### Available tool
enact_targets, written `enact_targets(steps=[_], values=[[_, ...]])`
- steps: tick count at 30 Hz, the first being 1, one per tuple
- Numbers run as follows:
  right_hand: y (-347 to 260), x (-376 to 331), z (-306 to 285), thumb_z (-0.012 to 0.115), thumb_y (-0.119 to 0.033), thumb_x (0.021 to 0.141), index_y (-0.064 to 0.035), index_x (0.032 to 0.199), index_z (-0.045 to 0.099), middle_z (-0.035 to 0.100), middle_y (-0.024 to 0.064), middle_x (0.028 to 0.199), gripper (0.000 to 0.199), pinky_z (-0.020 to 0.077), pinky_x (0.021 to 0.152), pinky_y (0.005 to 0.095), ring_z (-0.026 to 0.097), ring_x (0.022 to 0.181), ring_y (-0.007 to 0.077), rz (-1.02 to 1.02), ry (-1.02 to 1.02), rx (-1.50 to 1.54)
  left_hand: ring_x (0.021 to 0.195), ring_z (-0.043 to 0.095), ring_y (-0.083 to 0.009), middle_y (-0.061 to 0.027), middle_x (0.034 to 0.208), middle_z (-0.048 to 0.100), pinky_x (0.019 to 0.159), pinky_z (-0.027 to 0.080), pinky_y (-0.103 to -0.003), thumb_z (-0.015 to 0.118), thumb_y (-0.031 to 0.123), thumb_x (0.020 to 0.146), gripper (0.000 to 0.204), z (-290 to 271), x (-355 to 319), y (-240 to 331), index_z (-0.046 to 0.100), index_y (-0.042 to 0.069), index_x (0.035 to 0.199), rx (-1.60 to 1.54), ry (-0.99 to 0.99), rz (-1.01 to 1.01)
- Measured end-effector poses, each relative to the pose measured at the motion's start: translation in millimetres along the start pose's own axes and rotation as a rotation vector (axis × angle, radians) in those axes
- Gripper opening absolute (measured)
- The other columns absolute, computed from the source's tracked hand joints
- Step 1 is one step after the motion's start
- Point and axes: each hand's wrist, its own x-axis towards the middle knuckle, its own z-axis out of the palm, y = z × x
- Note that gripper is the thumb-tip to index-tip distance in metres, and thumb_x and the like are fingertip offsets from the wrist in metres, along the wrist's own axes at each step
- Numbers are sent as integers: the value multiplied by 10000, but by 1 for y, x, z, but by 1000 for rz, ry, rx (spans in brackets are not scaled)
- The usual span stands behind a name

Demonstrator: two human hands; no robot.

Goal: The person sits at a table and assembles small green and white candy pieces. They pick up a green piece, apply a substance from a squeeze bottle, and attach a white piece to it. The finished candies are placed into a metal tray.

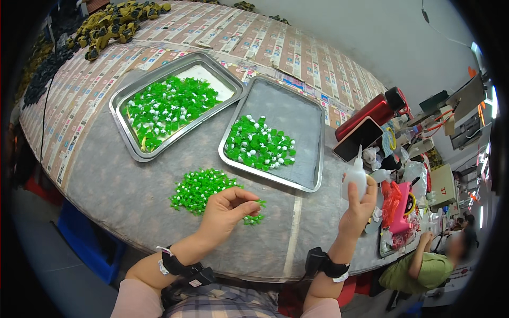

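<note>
On grey table (132,196), near front edge | left hand (225,209) pinched shut on small green plastic piece (260,203) beside loose green pile (201,188) | right hand (359,206) wrapped around white squeeze bottle (354,180), nozzle up | bare surface between hands, steel trays (313,159) behind.

Two metal trays (310,183), one white squeeze bottle (354,183), one red flask (368,112).

Single head cam, fisheye, steep downward view over worktable (132,185) (close, forearms from lower edge).
</note>
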Motion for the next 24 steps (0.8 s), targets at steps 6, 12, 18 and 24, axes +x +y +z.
enact_targets(steps=[6,12,18,24], values=[[69,2,-52,557,-22,745,48,1031,415,546,102,955,327,403,759,245,524,861,137,239,-131,-131,656,566,-130,-77,732,589,614,475,-246,566,12,748,78,2,3,-3,554,6,825,-32,1,-1],[37,3,-39,590,-12,693,14,1008,458,558,83,874,342,416,665,268,540,752,180,-335,139,-725,654,566,-133,-75,737,587,609,477,-250,568,22,750,78,-1,4,-4,554,8,825,-36,-6,-21],[5,26,38,609,-55,670,-36,821,581,560,87,722,155,417,561,272,536,646,180,-215,-432,-598,657,567,-131,-75,743,587,603,481,-252,566,28,753,77,-3,1,-1,554,5,826,-11,16,6],[63,40,64,600,-51,665,-28,836,534,572,96,735,185,434,557,293,556,642,212,-282,-650,-875,655,569,-127,-74,741,588,610,481,-249,570,35,752,83,0,7,-4,556,1,827,-43,-14,-7]])
